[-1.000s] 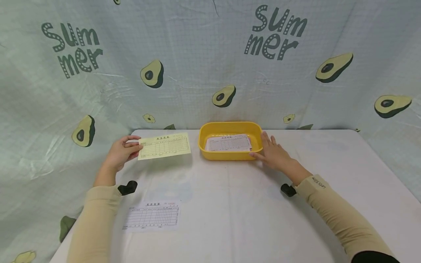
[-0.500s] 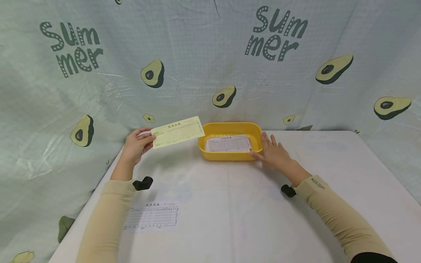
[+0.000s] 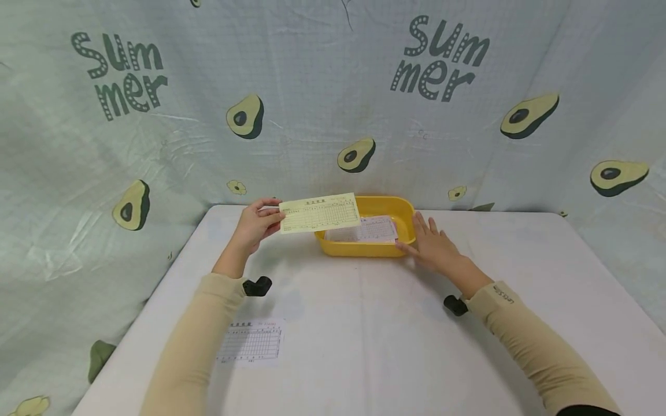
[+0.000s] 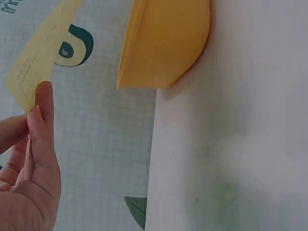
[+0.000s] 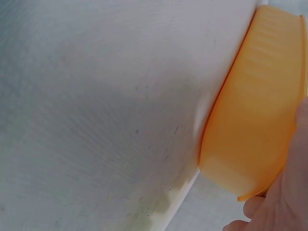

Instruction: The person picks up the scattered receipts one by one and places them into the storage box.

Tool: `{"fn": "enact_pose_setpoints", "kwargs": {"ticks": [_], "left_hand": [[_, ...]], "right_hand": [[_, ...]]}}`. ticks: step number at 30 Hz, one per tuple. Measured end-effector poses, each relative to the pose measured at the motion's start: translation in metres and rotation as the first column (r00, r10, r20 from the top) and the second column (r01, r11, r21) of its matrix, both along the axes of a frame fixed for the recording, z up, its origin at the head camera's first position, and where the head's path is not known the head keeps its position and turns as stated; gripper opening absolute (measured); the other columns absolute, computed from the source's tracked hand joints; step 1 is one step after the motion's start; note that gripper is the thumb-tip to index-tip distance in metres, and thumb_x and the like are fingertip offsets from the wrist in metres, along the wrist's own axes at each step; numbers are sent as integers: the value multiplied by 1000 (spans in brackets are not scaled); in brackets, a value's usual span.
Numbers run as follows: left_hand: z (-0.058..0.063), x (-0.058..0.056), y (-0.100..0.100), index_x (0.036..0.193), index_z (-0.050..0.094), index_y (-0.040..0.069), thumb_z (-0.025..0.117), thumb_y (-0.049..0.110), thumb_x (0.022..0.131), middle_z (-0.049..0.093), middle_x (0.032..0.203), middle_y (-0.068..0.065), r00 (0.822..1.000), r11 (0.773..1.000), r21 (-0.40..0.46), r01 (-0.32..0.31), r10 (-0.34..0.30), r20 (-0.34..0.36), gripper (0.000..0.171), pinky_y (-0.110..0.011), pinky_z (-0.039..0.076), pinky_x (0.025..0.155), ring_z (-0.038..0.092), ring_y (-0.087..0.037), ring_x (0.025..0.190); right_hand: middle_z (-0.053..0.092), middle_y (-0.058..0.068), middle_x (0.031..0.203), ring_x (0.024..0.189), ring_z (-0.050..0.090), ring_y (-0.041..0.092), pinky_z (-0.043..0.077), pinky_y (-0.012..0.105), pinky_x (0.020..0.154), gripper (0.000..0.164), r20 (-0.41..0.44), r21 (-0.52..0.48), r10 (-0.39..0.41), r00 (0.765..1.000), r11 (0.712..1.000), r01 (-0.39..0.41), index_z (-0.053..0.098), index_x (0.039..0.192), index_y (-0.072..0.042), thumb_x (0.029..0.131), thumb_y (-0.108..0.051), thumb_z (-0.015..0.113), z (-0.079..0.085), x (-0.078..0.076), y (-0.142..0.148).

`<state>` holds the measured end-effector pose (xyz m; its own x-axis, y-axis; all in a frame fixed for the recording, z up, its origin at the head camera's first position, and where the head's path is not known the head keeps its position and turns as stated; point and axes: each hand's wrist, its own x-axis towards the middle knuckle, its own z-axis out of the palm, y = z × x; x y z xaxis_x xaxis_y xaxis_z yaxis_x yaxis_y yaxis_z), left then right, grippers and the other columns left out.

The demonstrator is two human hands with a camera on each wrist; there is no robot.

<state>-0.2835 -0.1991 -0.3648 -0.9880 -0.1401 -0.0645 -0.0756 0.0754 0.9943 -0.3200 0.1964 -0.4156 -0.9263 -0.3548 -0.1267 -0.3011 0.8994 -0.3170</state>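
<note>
My left hand (image 3: 255, 226) pinches the left end of a yellow receipt slip (image 3: 319, 214) printed with a table grid. The slip is held up, and its right part covers the left side of a yellow plastic basin (image 3: 374, 249). In the left wrist view, thumb and fingertips meet at one end of the slip (image 4: 38, 53). Inside the basin lie pale printed slips (image 3: 380, 229), partly hidden. My right hand (image 3: 434, 245) rests against the basin's right end with fingers extended. The right wrist view shows that hand (image 5: 288, 197) at the rim of the basin (image 5: 255, 106).
A white printed slip (image 3: 255, 342) lies flat on the white table (image 3: 406, 335), its left part behind the left sleeve (image 3: 189, 341). Behind the table hangs a pale curtain (image 3: 312, 86) with avocado prints. The basin stands near the table's back edge.
My left hand has carried the yellow slip rightward, from the table's left side to over the basin's left edge. The right hand and the basin have stayed in place.
</note>
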Motion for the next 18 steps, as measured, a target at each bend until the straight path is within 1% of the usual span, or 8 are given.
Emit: {"fn": "enact_pose_setpoints", "kwargs": {"ticks": [3,7,9,13,18], "left_hand": [[-5,-3,7,141,51,-1,63,1,101,65,98,1,1000,1000,16,19,-19,-2,42,-15,55,69,67,-3,76],[-9,-9,18,142,52,1,62,2,102,65,106,-3,1000,1000,16,15,-15,18,41,-15,55,70,67,-5,78],[-10,-11,24,143,53,3,61,2,102,65,110,-6,1000,1000,13,12,-12,24,42,-15,55,70,67,-5,79],[-11,-18,35,144,52,3,61,1,102,65,118,-12,999,999,35,24,-25,26,43,-15,56,70,67,-6,79],[-13,-26,50,143,53,1,61,-2,101,65,120,-14,998,997,64,53,-55,34,42,-16,56,71,67,-7,80]], "right_hand": [[-6,24,168,152,-3,49,7,65,120,100,-5,-5,7,1000,1000,-7,-5,161,6,104,-62,43,-1,0,0],[-6,24,168,152,-3,49,8,65,120,102,-3,-8,7,1000,1000,-7,-5,161,6,103,-65,42,-2,-1,0],[-6,24,168,152,-2,49,8,65,120,102,-4,-8,5,1000,1000,-5,-4,161,6,103,-65,41,-2,-1,0],[-6,24,169,153,-2,49,8,65,120,102,-7,-6,6,1000,1000,-6,-4,161,5,103,-65,41,-1,-1,0],[-7,23,169,153,-3,49,8,64,120,103,1,-6,4,1000,1000,-4,-5,161,5,103,-66,41,-2,-1,0]]}}
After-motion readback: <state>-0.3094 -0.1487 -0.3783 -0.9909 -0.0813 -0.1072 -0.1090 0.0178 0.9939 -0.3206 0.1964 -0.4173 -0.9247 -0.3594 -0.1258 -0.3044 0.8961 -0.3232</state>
